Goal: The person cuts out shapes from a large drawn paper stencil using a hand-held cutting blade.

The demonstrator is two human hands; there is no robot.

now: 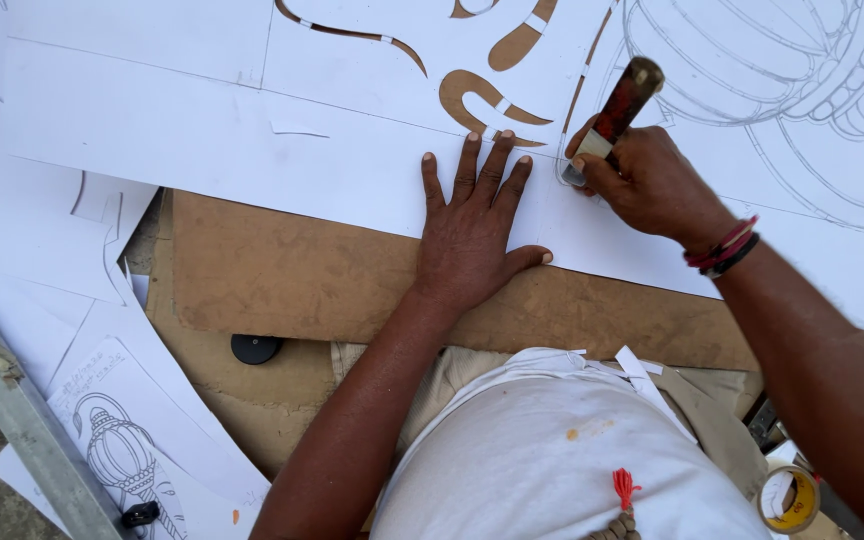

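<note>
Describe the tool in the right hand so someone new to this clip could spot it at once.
Start at the large white paper sheet with cut-out curves lying over the brown board. Near its upper middle, the right hand presses a cutting tool onto the paper, beside the flat left hand. Its dark red-brown handle stands out as the only coloured upright thing on the white sheet.

The left hand (472,235) is lying flat with its palm down, the four fingers (469,165) stretching forward and slightly spread while the thumb is pointing out to the right, and its bare forearm is rising from the lower middle of the view. The right hand (642,180) is curling closed in a tight grip just beside the left fingertips, knuckles facing up. Its wrist is bending slightly, and the right forearm is running in from the lower right corner.
</note>
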